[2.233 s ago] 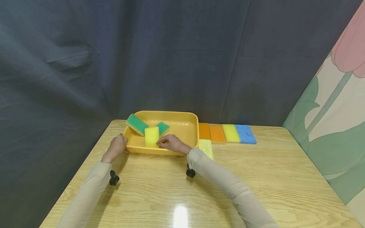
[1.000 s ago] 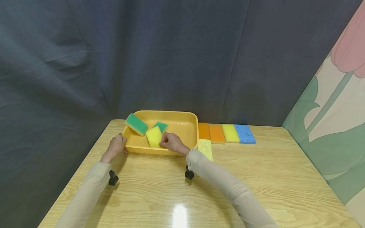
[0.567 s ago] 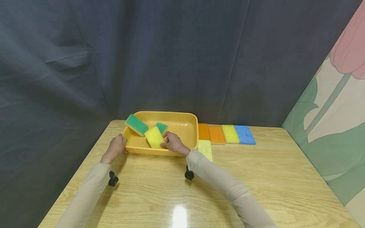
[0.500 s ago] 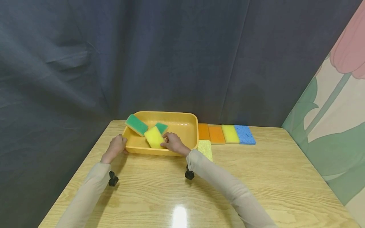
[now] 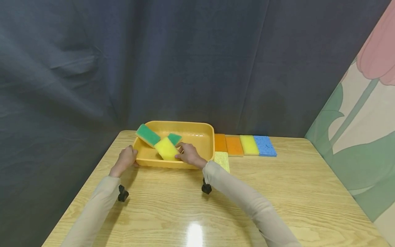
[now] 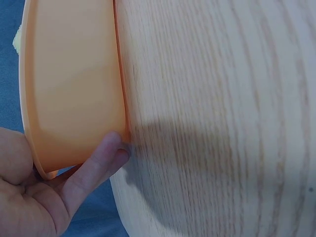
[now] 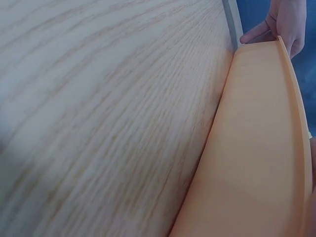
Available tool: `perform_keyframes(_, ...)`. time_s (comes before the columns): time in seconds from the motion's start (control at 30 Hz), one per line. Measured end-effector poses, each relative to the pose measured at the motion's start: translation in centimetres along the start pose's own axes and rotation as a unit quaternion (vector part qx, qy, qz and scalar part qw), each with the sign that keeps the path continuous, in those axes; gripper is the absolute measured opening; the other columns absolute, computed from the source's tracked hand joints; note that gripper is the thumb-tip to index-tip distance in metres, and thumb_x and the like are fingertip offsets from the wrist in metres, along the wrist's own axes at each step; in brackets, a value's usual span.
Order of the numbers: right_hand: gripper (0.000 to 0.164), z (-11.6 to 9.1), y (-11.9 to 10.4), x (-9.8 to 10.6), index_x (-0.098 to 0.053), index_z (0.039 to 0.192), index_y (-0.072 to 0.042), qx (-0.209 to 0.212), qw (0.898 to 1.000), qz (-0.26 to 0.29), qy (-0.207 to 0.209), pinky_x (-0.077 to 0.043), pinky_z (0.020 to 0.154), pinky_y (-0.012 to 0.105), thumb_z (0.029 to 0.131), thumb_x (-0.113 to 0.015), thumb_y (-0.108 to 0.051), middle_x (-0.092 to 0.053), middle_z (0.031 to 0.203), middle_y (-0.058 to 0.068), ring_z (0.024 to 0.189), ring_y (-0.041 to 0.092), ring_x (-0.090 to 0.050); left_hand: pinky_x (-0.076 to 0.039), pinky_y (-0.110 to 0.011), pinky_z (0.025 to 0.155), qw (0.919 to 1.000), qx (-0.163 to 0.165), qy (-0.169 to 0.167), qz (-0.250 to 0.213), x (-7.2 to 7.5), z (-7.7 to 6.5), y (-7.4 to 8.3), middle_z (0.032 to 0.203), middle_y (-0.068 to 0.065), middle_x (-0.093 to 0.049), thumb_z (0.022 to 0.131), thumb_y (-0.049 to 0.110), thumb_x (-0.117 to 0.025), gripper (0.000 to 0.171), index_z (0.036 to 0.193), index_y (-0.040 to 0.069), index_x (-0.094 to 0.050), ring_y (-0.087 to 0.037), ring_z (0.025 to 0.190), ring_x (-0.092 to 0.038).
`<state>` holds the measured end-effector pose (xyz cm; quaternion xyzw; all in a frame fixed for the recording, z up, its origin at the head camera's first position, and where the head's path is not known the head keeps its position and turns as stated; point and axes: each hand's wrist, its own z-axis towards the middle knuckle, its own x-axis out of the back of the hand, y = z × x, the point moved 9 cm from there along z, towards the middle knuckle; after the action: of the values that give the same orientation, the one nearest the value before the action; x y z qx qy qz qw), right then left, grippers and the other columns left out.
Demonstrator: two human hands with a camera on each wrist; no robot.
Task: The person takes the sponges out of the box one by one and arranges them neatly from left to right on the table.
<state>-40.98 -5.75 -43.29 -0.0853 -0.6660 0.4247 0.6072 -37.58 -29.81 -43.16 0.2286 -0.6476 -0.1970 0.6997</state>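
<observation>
Fingers of the left hand (image 5: 124, 159) are clamped on the left end of a yellow tray (image 5: 199, 141), thumb over the rim and the others up against the outside wall; you can see it pretty well at bottom left in the left wrist view. Tray's sitting just left of centre in the head view. Right hand (image 5: 189, 154) is in there too, fingers bent and only a bit apart, pinching the right edge of a yellow sponge (image 5: 166, 149), which sits at a slant by the tray's front rim. Can't tell how hard that squeeze is, since the right wrist view only catches a sliver of that hand at the far right. One green-topped sponge (image 5: 148, 136) leans at the tray's upper left, and a smaller-looking green piece (image 5: 175, 138) pokes out behind the yellow one.
</observation>
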Motion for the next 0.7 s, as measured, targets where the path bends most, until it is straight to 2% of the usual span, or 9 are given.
perform_keyframes(0.43,0.038,-0.1,-0.1,0.9,-0.064,0.123,-0.001,0.004,1.000,0.005,0.007,-0.053,0.079,0.034,0.088,-0.075,-0.012,-0.069,0.102,0.012,0.091,0.023,-0.066,-0.055,-0.035,0.056,1.0000,-0.001,0.004,-0.007,0.0,0.1,0.1,0.083,-0.029,-0.055,0.098,0.004,-0.032,0.027,0.100,-0.018,-0.048,-0.037,0.068,-0.064)
perform_keyframes(0.7,0.035,-0.5,-0.5,2.1,-0.067,0.117,-0.004,0.011,1.000,-0.011,0.021,-0.052,0.078,0.035,0.085,-0.078,-0.013,-0.069,0.098,0.008,0.088,0.021,-0.065,-0.056,-0.042,0.063,1.0000,0.005,0.001,0.003,-0.1,0.3,-0.2,0.084,-0.030,-0.056,0.099,0.005,-0.032,0.028,0.101,-0.018,-0.049,-0.040,0.074,-0.064)
